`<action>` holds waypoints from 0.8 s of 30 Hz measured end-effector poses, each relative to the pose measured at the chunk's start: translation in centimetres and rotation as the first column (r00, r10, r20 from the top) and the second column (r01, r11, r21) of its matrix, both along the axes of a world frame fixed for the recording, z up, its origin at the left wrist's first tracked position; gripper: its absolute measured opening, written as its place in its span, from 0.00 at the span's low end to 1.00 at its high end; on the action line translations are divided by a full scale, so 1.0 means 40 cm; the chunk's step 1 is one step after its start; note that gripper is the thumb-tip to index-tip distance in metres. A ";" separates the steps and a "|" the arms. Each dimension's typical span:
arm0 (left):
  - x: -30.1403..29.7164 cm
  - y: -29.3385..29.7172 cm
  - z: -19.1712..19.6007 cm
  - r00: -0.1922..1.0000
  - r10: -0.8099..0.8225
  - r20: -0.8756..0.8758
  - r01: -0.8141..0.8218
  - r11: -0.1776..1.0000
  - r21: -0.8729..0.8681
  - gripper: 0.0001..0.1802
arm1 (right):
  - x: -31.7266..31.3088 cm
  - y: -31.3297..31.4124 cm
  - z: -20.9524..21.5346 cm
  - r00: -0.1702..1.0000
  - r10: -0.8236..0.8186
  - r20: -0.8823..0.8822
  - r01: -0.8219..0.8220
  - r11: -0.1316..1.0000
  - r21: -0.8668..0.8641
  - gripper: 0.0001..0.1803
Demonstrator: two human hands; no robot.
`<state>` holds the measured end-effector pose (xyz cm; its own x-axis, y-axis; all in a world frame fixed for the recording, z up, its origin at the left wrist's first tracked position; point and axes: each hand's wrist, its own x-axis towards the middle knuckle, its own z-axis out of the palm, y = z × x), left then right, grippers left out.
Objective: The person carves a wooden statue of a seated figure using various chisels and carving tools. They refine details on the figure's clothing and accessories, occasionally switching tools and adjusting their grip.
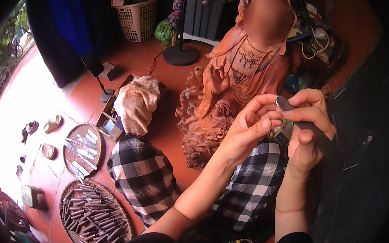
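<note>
Both hands are raised at the right of the head view, in front of a carved reddish-brown statue (248,75). My right hand (311,117) grips a dark grey, curved piece (284,104) with a pale rounded edge; its kind is hard to make out. Part of this piece runs back, dark, between the right thumb and fingers. My left hand (254,124) has its fingers bent, with the fingertips at the pale edge. The statue stands just beyond my knees, its carved hand lifted and its base deeply cut.
At left, one round woven tray (101,160) bears several flat metal blades; a nearer basket (129,226) holds many dark-handled tools. A stained cloth (136,101) lies beyond my left knee. Farther back are a stand's round base (180,56) and a plastic basket (137,21). A dark panel (363,180) borders the right.
</note>
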<state>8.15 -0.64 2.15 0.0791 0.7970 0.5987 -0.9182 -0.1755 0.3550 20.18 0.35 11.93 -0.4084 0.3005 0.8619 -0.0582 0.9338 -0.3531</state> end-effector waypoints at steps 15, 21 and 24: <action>-0.072 -0.023 0.036 0.962 0.004 0.274 -0.012 1.000 0.027 0.49 | -0.191 -0.027 -0.067 0.911 -0.400 0.098 0.399 0.917 0.026 0.05; -0.135 -0.080 0.013 0.994 0.086 -0.072 -0.094 0.989 -0.117 0.39 | -0.174 -0.006 -0.044 0.926 -0.354 0.134 0.348 0.935 0.067 0.06; -0.154 -0.082 -0.002 0.996 0.083 -0.034 -0.088 0.979 -0.182 0.37 | -0.161 0.026 -0.029 0.941 -0.304 0.147 0.283 0.948 0.145 0.06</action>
<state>1.98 -3.91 2.09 0.0197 0.8975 0.4405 -0.8925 -0.1828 0.4123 13.72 1.40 10.75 -0.4571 0.3270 0.8271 0.2744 0.9364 -0.2186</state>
